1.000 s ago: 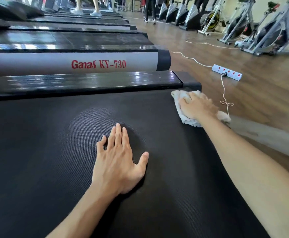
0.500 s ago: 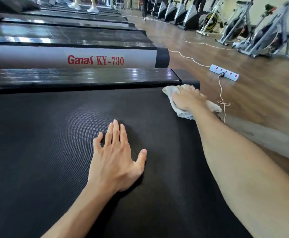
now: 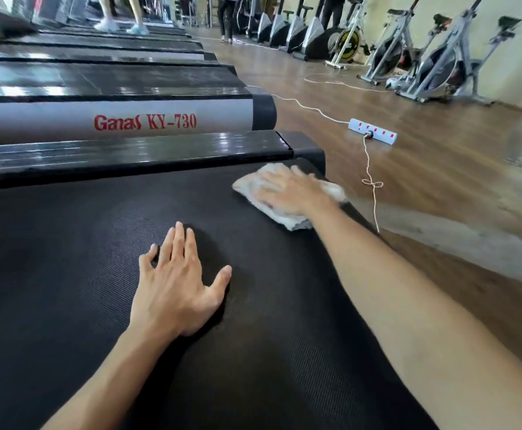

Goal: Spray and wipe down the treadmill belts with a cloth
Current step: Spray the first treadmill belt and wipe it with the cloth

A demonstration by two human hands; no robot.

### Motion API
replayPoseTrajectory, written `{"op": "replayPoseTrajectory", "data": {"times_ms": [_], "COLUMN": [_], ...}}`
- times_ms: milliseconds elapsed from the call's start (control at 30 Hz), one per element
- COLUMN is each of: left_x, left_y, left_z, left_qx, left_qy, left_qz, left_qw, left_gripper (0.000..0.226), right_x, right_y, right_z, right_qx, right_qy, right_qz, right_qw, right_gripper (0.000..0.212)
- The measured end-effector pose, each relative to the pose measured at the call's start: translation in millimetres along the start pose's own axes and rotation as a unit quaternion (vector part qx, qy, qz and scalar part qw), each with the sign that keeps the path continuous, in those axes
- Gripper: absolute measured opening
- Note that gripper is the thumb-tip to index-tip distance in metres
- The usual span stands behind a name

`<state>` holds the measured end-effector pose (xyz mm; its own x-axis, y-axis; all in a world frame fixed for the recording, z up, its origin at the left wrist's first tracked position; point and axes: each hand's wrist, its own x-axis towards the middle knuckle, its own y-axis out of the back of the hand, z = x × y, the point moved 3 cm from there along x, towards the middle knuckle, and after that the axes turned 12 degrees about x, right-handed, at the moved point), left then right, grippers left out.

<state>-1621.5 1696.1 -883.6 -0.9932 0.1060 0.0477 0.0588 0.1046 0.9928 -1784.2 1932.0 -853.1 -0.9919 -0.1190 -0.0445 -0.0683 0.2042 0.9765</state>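
Black, finely textured rubber fills most of what we see: the treadmill belt (image 3: 83, 274) runs across the near part of the scene from the left edge to its rounded end at the right. On the belt's far right corner lies a pale, crumpled cloth (image 3: 287, 217), and our right hand (image 3: 284, 192) presses flat on top of it, fingers (image 3: 267, 181) stretched out and slightly spread, blurred, so we cannot tell whether the thumb hooks the cloth's edge. Our left hand (image 3: 176, 283) rests palm down on the bare belt nearer to us and left of the cloth, well apart from it, fingers straight and close together, thumb angled out to the right. Just beyond the belt runs a glossy black side rail (image 3: 129, 153), and past that the grey side of the next treadmill (image 3: 67, 122), lettered in red "Ganas KY-730". Further treadmills line up behind it. To the right, on the wooden floor (image 3: 439, 181), a white power strip (image 3: 373, 136) lies with a knotted cord (image 3: 371, 181) trailing toward us. Exercise bikes (image 3: 439, 63) stand along the far right wall.
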Motion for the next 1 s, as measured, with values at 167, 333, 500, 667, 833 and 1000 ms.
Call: {"op": "replayPoseTrajectory", "data": {"times_ms": [167, 333, 500, 667, 833, 1000], "left_x": [-1, -3, -3, -7, -13, -24], "left_y": [0, 1, 0, 5, 29, 22], "left_z": [0, 1, 1, -1, -57, -126], "left_qx": [0.0, -0.007, -0.023, -0.084, -0.093, -0.087], "left_qy": [0.001, 0.003, 0.006, -0.01, -0.012, 0.049], "left_qz": [0.006, 0.005, 0.011, 0.017, 0.076, 0.055], "left_qw": [1.0, 1.0, 1.0, 0.996, 0.993, 0.993], "left_gripper": [0.115, 0.113, 0.099, 0.092, 0.068, 0.06], "right_x": [-30, -62, -91, -117, -119, -106], "right_y": [1, -5, -9, -12, -13, -31], "right_z": [65, 58, 48, 35, 14, -60], "right_qx": [0.118, 0.083, 0.07, 0.038, 0.019, 0.041], "right_qy": [-0.141, -0.103, -0.09, -0.057, -0.113, -0.039], "right_qz": [0.048, 0.073, 0.081, 0.107, 0.088, 0.073], "right_qw": [0.982, 0.989, 0.99, 0.992, 0.989, 0.996], "right_gripper": [0.075, 0.065, 0.061, 0.054, 0.055, 0.058]}}
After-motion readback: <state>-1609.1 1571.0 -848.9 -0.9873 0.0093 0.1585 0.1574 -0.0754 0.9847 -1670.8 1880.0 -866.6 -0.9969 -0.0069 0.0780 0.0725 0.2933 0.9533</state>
